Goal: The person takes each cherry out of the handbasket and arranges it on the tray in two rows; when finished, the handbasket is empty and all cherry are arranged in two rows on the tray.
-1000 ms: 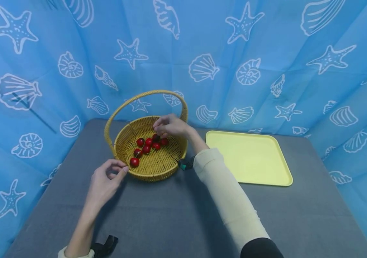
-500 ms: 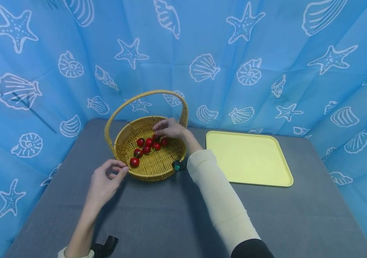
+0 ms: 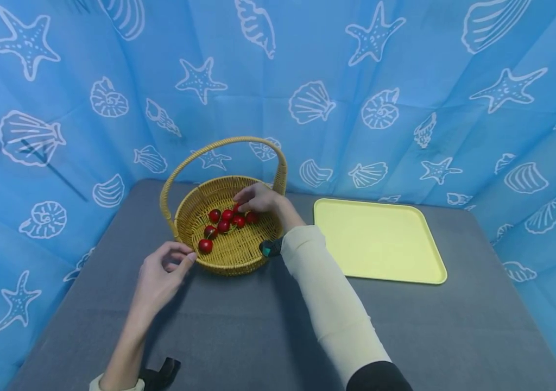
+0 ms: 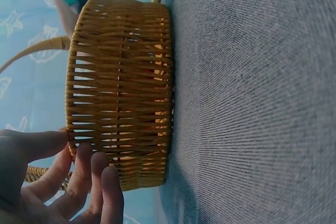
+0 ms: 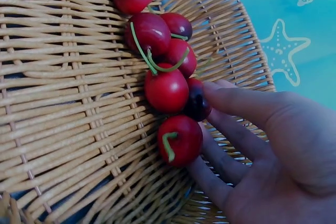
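A woven wicker basket (image 3: 231, 267) with a tall handle holds several red cherries (image 3: 205, 246), some with green stems. My left hand (image 3: 163, 274) grips the basket's near-left rim, thumb on the rim and fingers against the outer weave in the left wrist view. Inside the basket, toward the far right, my right hand (image 3: 260, 197) pinches a dark red cherry (image 5: 197, 102) with the thumb on its near side and a finger behind it. Other cherries touch that one, including a bright red cherry (image 5: 180, 141) right beside the fingers.
A yellow rectangular tray (image 3: 380, 239) lies to the right of the basket on the grey cloth-covered table (image 3: 239, 331). Behind the table hangs a blue curtain (image 3: 258, 81) printed with shells and starfish.
My right hand has lowered slightly toward the cherries and closed in on the dark one, its forearm shifting left. My left hand stays on the basket rim.
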Action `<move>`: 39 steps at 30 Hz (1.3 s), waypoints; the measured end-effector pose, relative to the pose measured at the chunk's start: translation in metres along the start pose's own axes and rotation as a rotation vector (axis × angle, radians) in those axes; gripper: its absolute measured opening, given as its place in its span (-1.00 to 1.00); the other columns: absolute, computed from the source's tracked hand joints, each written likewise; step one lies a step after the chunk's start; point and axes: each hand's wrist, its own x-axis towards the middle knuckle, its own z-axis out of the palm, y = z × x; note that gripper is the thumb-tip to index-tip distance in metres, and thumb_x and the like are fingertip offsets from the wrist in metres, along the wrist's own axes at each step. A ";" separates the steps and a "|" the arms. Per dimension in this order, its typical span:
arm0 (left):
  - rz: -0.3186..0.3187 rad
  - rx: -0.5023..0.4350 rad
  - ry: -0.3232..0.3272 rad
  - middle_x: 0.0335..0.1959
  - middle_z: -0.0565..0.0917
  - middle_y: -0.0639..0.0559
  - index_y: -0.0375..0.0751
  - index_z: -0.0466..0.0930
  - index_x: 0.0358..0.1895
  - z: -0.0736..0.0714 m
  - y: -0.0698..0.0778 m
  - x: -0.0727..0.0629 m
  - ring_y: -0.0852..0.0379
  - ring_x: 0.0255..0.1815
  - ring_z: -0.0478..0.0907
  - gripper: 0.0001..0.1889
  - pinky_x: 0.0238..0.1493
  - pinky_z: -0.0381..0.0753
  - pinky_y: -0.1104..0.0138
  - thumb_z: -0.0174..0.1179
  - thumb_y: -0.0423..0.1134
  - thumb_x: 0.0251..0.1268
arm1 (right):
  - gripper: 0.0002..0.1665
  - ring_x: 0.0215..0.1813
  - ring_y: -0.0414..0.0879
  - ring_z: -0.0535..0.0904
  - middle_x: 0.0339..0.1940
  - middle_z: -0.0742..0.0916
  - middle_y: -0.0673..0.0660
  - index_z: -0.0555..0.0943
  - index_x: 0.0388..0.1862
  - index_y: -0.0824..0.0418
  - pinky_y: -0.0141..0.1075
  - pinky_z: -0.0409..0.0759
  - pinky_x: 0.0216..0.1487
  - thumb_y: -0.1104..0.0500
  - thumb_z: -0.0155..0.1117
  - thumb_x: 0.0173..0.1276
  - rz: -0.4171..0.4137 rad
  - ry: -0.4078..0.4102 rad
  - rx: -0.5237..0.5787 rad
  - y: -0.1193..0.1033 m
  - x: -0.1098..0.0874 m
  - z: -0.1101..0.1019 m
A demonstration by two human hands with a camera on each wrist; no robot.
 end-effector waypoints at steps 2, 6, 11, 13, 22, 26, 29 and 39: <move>-0.003 -0.002 0.000 -0.07 0.81 -0.17 -0.09 0.68 0.12 0.000 0.000 0.000 0.02 -0.36 0.76 -0.76 -0.43 0.63 0.35 0.35 -0.08 0.58 | -0.55 0.49 0.13 0.62 0.41 0.74 0.24 0.64 0.42 0.27 -0.10 0.56 0.57 0.26 0.33 0.61 -0.002 0.002 -0.002 0.002 0.000 0.001; -0.004 0.004 0.002 -0.06 0.81 -0.17 -0.10 0.68 0.12 0.001 0.000 0.000 0.02 -0.35 0.75 -0.75 -0.43 0.63 0.36 0.34 -0.08 0.58 | -0.55 0.47 0.13 0.63 0.38 0.75 0.25 0.66 0.39 0.26 -0.10 0.57 0.56 0.27 0.37 0.57 0.015 0.006 0.003 0.003 0.001 0.003; -0.005 0.002 0.005 -0.07 0.81 -0.17 -0.10 0.68 0.12 0.001 0.001 0.000 0.01 -0.35 0.75 -0.76 -0.42 0.63 0.36 0.34 -0.09 0.58 | -0.58 0.43 0.13 0.65 0.33 0.76 0.26 0.68 0.35 0.25 -0.07 0.58 0.54 0.25 0.39 0.57 0.028 0.014 0.006 0.005 0.002 0.005; -0.007 -0.003 0.003 -0.07 0.81 -0.17 -0.10 0.68 0.11 0.001 0.001 0.000 0.01 -0.35 0.76 -0.76 -0.42 0.62 0.36 0.34 -0.08 0.58 | -0.60 0.42 0.13 0.65 0.32 0.76 0.25 0.69 0.33 0.24 -0.06 0.59 0.52 0.24 0.40 0.57 0.022 0.027 0.009 0.006 0.003 0.005; -0.001 -0.005 0.005 -0.06 0.81 -0.17 -0.11 0.68 0.12 0.001 -0.001 -0.001 0.05 -0.37 0.76 -0.75 -0.44 0.62 0.36 0.35 -0.07 0.58 | -0.62 0.20 0.10 0.77 0.25 0.77 0.26 0.68 0.32 0.25 -0.16 0.77 0.24 0.24 0.38 0.58 -0.022 0.043 0.129 0.006 -0.003 0.002; -0.003 -0.008 0.000 -0.05 0.80 -0.18 -0.13 0.67 0.14 0.000 -0.001 -0.001 0.07 -0.37 0.75 -0.72 -0.44 0.63 0.36 0.34 -0.06 0.58 | -0.58 0.22 0.17 0.80 0.25 0.75 0.32 0.63 0.37 0.30 -0.14 0.80 0.26 0.30 0.33 0.60 -0.027 -0.002 0.232 0.002 -0.009 -0.004; -0.001 -0.010 -0.002 -0.04 0.80 -0.19 -0.14 0.66 0.15 0.000 0.000 -0.001 0.07 -0.38 0.75 -0.71 -0.44 0.63 0.36 0.34 -0.07 0.59 | -0.55 0.25 0.18 0.80 0.24 0.75 0.32 0.61 0.41 0.31 -0.11 0.79 0.30 0.30 0.32 0.60 -0.050 -0.044 0.230 -0.002 -0.015 -0.007; 0.032 -0.010 0.009 -0.07 0.81 -0.18 -0.11 0.68 0.12 0.002 -0.001 -0.002 0.09 -0.38 0.76 -0.75 -0.43 0.64 0.36 0.34 -0.07 0.59 | -0.49 0.19 0.13 0.82 0.28 0.77 0.19 0.64 0.40 0.20 0.02 0.72 0.39 0.21 0.44 0.52 -0.179 -0.063 0.091 -0.014 -0.034 -0.022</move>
